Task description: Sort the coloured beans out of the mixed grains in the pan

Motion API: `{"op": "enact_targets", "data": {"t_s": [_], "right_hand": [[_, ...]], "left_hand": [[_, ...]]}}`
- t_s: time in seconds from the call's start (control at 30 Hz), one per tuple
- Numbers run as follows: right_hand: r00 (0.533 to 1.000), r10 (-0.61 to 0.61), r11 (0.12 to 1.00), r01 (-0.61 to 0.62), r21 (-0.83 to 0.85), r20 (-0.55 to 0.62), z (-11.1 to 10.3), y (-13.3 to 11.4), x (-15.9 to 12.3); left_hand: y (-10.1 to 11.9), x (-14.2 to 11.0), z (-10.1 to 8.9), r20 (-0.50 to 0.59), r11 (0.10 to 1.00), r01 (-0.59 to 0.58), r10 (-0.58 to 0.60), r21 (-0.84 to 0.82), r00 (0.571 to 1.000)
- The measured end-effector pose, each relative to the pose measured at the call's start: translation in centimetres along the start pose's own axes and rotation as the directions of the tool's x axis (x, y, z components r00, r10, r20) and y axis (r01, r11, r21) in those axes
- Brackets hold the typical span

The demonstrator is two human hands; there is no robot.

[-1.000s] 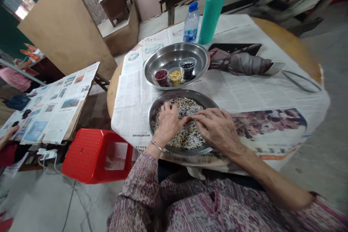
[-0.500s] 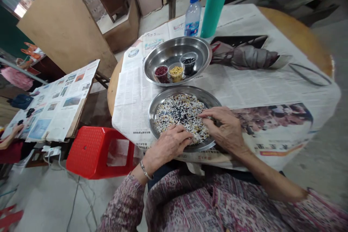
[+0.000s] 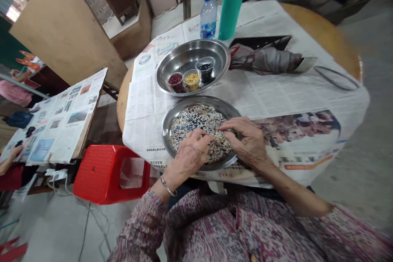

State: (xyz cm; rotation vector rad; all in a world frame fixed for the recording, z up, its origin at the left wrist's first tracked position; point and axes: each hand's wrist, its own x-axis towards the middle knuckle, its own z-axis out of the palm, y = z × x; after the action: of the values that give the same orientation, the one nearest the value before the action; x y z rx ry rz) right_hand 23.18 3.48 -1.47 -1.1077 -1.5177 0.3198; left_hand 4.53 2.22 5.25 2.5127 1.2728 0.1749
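From my remote station I log a tall wooden panel [image 3: 61, 20], well beyond the pan [image 3: 168, 122] and to its left. The round worktop [image 3: 331, 37], newspaper-covered, carries the pan; a red stool [image 3: 95, 174] stands left of the pan. Steel bowl [image 3: 172, 59]: just behind the pan. My left grip [image 3: 192, 151], fingers curled, is over the pan's near side; right grip [image 3: 248, 139], thumb and forefinger tips close together, over its right side. Whether either pinches anything, I cannot tell. Three clear cups [image 3: 192, 81]: behind the pan, in the bowl. Mixed grains [image 3: 199, 119]: inside the pan, beneath both grips' fingertips.
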Motion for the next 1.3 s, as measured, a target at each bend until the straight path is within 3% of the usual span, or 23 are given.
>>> {"op": "enact_targets", "data": {"t_s": [0.07,0.17,0.27,0.5,0.6,0.7,0.9,1.03,1.17,1.3], "right_hand": [[1.000,0.013,1.000,-0.013,0.005,0.002,0.0,-0.1,0.1],[1.000,0.031,1.000,-0.031,0.006,0.004,0.0,-0.3,0.1],[0.999,0.053,0.999,-0.053,-0.001,0.012,-0.1,-0.5,0.3],[0.996,0.084,0.996,-0.084,-0.013,0.015,-0.1,-0.8,0.4],[0.996,0.093,0.996,-0.093,-0.016,0.008,0.0,-0.8,0.4],[0.996,0.089,0.996,-0.089,-0.014,0.011,0.0,-0.7,0.3],[0.997,0.078,0.997,-0.078,-0.020,0.004,0.0,-0.6,0.3],[0.996,0.085,0.996,-0.085,-0.019,0.014,0.0,-0.7,0.4],[0.996,0.087,0.996,-0.087,-0.018,0.011,-0.1,-0.8,0.4],[0.995,0.098,0.995,-0.098,-0.031,0.017,0.0,-0.7,0.4]], "left_hand": [[-0.6,0.5,-0.7,-0.043,0.994,0.083,-0.080,0.070,0.996],[-1.4,1.6,-1.2,0.011,0.980,0.172,-0.174,0.098,0.985],[-2.0,3.0,-0.7,0.042,0.985,0.163,-0.165,0.049,0.985],[-2.3,5.1,0.8,-0.093,0.991,0.112,-0.118,-0.067,0.989],[-1.6,5.2,0.7,-0.058,0.972,0.130,-0.144,-0.193,0.988],[-0.3,4.4,0.7,-0.022,0.961,0.085,-0.094,-0.263,0.995],[1.3,1.4,0.4,-0.001,0.967,-0.111,0.113,-0.228,0.994],[-0.2,0.2,-0.5,-0.084,0.990,-0.013,0.001,-0.140,0.996],[-1.7,0.9,-0.6,-0.037,0.990,0.138,-0.139,-0.020,0.990],[-1.8,3.1,0.0,-0.003,0.992,0.108,-0.109,-0.067,0.994]]}}
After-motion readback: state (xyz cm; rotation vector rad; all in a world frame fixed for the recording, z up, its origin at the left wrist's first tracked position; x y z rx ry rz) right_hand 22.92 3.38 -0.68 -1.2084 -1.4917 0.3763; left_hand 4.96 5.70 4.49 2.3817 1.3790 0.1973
